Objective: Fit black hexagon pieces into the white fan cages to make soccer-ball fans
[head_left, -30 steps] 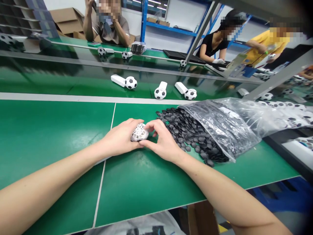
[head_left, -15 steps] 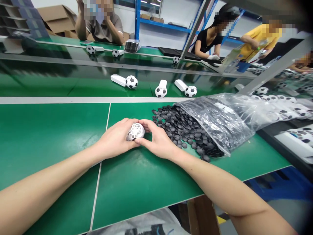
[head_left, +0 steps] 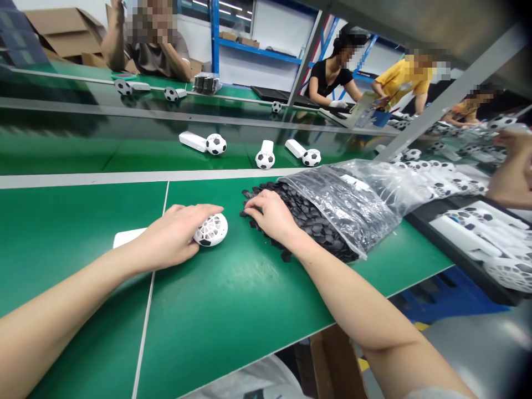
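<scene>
My left hand [head_left: 172, 235] is wrapped over a white handheld fan whose round head [head_left: 213, 230] is patterned like a football, with an openwork grille and a few dark patches. The fan's white handle [head_left: 129, 237] pokes out on the far side of that hand, lying along the green table. To the right, my right hand [head_left: 270, 215] is at the near-left edge of a heap of small black pentagonal pieces [head_left: 324, 227]. Its thumb and forefinger are pinched at a black piece by the heap's edge; the other fingers are curled and partly hidden.
A clear plastic bag [head_left: 344, 194] lies open around the black heap. White football fans fill a black tray [head_left: 419, 221] at right. Beyond the pale strip, fans such as this one [head_left: 216, 144] lie on the dark green belt. Several people work across the line; another person's hand [head_left: 513, 166] is at far right.
My right hand has let go of the fan head and moved right to the black pieces. My left hand still holds the fan, now shifted left with its handle showing. The view has turned slightly right.
</scene>
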The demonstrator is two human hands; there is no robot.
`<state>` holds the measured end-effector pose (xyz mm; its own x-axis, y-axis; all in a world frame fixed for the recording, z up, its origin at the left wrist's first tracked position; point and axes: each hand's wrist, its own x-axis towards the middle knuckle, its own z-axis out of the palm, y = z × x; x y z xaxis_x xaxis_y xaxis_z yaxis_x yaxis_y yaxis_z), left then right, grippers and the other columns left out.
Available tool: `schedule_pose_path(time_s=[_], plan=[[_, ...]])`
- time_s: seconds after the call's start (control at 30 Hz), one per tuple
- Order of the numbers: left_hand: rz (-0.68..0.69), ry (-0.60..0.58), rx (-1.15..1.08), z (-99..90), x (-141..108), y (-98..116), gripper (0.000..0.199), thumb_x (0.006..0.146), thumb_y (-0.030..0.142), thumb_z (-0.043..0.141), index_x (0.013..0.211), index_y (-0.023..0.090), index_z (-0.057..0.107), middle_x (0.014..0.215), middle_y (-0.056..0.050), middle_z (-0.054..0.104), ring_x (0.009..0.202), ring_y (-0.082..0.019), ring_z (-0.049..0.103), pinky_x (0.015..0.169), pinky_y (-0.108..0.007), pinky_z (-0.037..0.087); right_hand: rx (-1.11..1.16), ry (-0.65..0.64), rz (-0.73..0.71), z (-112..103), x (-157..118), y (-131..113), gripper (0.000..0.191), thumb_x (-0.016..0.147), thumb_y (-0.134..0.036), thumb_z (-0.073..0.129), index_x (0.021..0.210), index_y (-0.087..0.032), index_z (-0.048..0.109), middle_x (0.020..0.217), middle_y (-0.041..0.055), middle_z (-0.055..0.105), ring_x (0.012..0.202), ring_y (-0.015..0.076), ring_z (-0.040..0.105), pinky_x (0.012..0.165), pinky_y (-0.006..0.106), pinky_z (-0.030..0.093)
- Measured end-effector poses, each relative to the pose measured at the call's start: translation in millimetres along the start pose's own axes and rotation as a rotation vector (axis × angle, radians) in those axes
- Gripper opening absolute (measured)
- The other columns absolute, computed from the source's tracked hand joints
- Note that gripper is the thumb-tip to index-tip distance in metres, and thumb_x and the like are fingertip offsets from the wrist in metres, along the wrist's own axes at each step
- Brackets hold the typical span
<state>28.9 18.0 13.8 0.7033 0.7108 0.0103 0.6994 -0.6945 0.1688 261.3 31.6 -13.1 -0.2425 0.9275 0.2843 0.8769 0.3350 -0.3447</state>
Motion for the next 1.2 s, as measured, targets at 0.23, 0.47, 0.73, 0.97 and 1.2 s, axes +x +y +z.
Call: schedule_pose_path(time_s=[0.23,0.47,0.73,0.97,1.2], plan=[[0.028,0.014,0.130,0.6,-1.9,3.9,0.070,0.069,0.003,0.036,0.133,0.032,0.031,0.132,-0.003,0.043,0.117,-0.025,0.041,0.095,-0.042,0.032,-0.315,-0.169,-0.238,4.3,3.2,-10.6,0.021,0.088,-0.025,0.048,0.094,-0.017,0.066,0.087,0.0072,0.062,0.087,0.0220,0.045,0.075,0.033,0.034],[-0.213,0.011,0.036,5.4,-1.5,-4.3,0.058,0.071,0.012,0.041,0.128,0.022,0.039,0.113,-0.007,0.058,0.108,-0.026,0.047,0.097,-0.046,0.030,-0.444,-0.133,-0.225,2.9,-0.9,-10.1,0.027,0.087,-0.010,0.041,0.104,-0.014,0.061,0.094,0.0112,0.058,0.089,0.0255,0.047,0.071,0.036,0.034],[-0.135,0.030,-0.059,5.4,-0.7,-1.8,0.062,0.070,0.013,0.043,0.131,0.022,0.037,0.122,-0.010,0.051,0.118,-0.028,0.037,0.100,-0.047,0.024,0.672,-0.140,-0.004,-7.1,-7.9,-19.3,0.009,0.087,-0.021,0.043,0.088,-0.018,0.051,0.083,0.0012,0.059,0.077,0.0128,0.061,0.071,0.027,0.047],[-0.189,0.043,-0.185,7.6,0.8,-0.6,0.086,0.060,0.068,0.058,0.130,0.022,0.040,0.125,-0.011,0.049,0.121,-0.033,0.033,0.101,-0.048,0.022,0.806,-0.111,-0.083,-1.7,-18.2,-39.3,0.004,0.076,-0.023,0.062,0.078,-0.019,0.061,0.083,0.0008,0.055,0.081,0.0129,0.052,0.073,0.027,0.044],[-0.212,0.060,-0.216,5.5,1.5,3.1,0.081,0.062,0.070,0.054,0.126,0.021,0.046,0.122,-0.011,0.052,0.119,-0.032,0.035,0.098,-0.047,0.026,0.844,-0.096,-0.083,10.3,-23.8,-51.3,0.006,0.071,-0.019,0.067,0.070,-0.018,0.061,0.086,0.0017,0.051,0.092,0.0139,0.051,0.084,0.029,0.042]])
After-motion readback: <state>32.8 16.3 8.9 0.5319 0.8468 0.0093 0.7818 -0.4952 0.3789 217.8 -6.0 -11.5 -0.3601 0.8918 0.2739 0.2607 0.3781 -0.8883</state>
